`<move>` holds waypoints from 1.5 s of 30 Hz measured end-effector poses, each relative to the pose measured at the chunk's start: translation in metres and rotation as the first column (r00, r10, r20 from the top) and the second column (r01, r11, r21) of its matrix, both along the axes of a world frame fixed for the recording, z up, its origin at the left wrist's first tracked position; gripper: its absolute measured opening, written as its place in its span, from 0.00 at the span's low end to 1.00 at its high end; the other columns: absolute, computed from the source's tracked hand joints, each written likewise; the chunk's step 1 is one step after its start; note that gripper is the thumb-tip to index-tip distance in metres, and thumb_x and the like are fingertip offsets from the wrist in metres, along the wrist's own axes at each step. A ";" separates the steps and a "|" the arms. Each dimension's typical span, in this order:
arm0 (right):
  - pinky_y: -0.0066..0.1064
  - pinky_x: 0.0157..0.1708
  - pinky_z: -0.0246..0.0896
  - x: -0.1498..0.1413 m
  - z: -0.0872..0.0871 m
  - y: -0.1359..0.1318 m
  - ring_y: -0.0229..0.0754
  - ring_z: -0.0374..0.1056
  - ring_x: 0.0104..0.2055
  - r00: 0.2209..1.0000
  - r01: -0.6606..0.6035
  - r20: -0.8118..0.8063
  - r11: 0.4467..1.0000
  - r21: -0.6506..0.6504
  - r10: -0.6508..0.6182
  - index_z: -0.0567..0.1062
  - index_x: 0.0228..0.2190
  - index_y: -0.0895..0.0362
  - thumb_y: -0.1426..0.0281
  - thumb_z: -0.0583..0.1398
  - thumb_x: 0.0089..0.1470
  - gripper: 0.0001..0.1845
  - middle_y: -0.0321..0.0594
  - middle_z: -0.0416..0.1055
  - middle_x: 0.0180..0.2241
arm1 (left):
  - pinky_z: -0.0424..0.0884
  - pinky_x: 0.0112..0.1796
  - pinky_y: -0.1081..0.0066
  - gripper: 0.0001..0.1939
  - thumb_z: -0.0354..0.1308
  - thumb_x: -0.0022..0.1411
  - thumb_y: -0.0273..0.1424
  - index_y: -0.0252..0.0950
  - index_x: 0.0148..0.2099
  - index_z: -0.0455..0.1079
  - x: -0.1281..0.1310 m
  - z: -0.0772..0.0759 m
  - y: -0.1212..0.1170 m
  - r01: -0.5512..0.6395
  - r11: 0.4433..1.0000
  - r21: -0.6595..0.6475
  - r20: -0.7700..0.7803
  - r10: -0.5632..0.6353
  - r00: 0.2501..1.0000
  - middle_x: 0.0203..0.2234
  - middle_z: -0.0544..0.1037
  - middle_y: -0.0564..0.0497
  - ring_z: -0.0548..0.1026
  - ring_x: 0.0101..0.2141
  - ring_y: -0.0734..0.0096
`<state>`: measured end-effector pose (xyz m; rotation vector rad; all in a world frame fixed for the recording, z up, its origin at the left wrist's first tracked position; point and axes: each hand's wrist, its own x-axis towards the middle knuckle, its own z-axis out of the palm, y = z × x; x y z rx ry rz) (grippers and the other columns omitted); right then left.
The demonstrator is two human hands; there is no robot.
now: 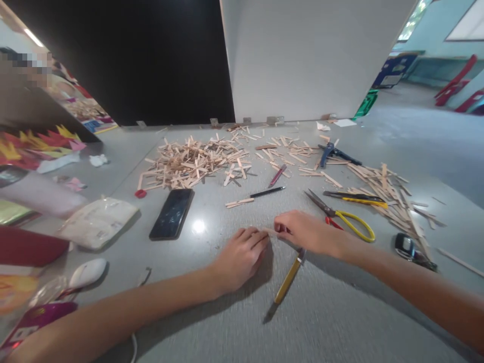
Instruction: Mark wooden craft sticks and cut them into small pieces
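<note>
Item, one flat wooden stick: pale and slim, it lay in the short gap between the two hands, just above the grey tabletop or on it; which could not be told. Its left end ran in beneath the left fingers, its right end to the right thumb and forefinger.

Left hand: back upward, fingers bent together over the stick's near end; the fingertips were hidden, so whether they gripped or merely pressed could not be told.

Right hand: fingers curled in, thumb and forefinger pinched on the stick's other end.

Nearest the hands: one yellow-handled knife, aslant, its upper end just below the right hand. Beyond the hands, one black pen, its left end beside two short loose sticks. Right of these, yellow-handled scissors, points toward the upper left, and a black-and-yellow box cutter.

Left of the hands, one dark smartphone, face up. Farther off, a large heap of cut sticks; at right, a stack of longer sticks, with a blue-handled plier-like tool near it.
</note>
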<state>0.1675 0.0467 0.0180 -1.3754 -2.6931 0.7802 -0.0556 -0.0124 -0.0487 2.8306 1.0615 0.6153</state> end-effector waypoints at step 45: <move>0.34 0.35 0.55 0.020 -0.005 0.075 0.51 0.74 0.45 0.896 -0.024 0.421 0.934 0.358 -0.138 0.79 0.43 0.60 0.83 0.51 0.67 0.18 0.53 0.77 0.45 | 0.69 0.51 0.59 0.13 0.49 0.80 0.25 0.39 0.42 0.71 -0.010 -0.002 0.034 -0.212 0.974 -0.083 0.113 0.221 0.969 0.38 0.82 0.49 0.78 0.43 0.61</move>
